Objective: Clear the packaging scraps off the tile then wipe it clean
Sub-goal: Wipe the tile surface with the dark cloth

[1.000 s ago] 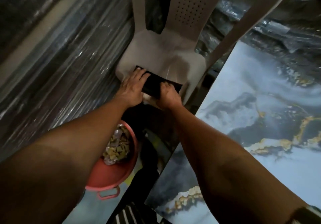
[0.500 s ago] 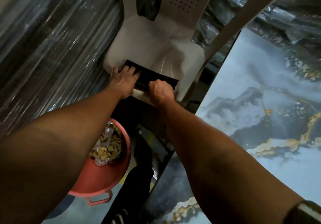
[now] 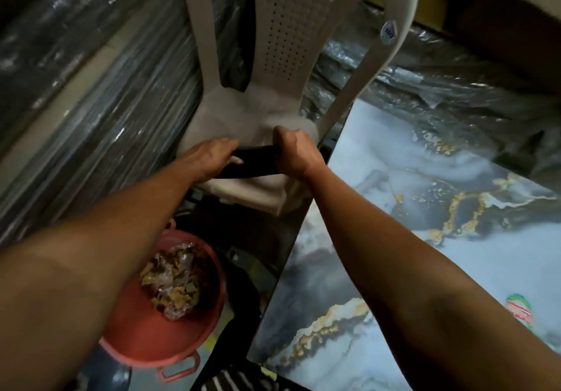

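- The tile (image 3: pixel 455 269) lies to my right, blue-grey marble with gold veins, and its face looks free of scraps apart from a small coloured sticker (image 3: pixel 519 307) near my right forearm. So I judge the wiping is what I am getting ready for.
- The chair (image 3: pixel 243 129) stands just beside the tile's far left corner, and its seat is my work surface for the cloth.
- The red basin (image 3: pixel 194 348) sits on the floor under my left arm, with crumpled plastic and cardboard scraps (image 3: pixel 174 284) inside.
- My right hand (image 3: pixel 296 154) is clenched around one end of the black cloth (image 3: pixel 252 163); I should keep that fist firm so the fold stays.
- My left hand (image 3: pixel 212 155) rests open over the cloth's other end, fingers flat; pressing it down evenly should give a neat pad that wipes without trailing edges.
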`<state>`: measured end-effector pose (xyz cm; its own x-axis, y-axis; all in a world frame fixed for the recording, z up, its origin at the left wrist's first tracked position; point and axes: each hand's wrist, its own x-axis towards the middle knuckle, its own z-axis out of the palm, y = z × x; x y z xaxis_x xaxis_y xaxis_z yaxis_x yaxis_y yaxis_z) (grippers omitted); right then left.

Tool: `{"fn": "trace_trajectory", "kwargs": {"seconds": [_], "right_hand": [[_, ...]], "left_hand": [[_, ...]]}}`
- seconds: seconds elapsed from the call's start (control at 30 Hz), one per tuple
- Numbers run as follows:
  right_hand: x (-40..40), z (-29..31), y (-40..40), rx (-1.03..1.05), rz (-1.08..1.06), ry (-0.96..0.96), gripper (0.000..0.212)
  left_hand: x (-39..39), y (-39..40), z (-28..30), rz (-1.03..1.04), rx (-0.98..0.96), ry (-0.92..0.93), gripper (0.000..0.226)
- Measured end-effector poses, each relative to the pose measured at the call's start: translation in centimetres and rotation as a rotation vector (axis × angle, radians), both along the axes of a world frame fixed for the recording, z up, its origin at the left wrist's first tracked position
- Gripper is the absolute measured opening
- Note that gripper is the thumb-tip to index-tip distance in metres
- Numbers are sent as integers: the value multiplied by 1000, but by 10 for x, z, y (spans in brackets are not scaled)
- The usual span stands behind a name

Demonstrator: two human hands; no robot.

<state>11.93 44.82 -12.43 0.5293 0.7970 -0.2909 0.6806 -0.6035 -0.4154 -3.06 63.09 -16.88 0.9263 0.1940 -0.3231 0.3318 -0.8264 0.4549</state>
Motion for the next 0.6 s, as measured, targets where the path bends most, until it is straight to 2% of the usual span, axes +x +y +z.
{"fn": "trace_trajectory", "kwargs": {"seconds": [0.1,0.23,0.33,0.5,0.6], "right_hand": [[6,49,-20,44,12,-68,36],[5,103,-58,84,-32,-211,43],[-4,126,-101,166,21,-427,30],[-20,108,-181,191,-57,-620,32],[-45,81,-230,146,-117,-651,18]], "left_hand": [[12,-8,52,-69,2,7,20],[30,-28,112,-130,205,-110,34],[40,-56,148,-138,356,-249,36],[43,-129,154,-198,317,-440,33],[33,-178,130,-269,256,-372,34]]}}
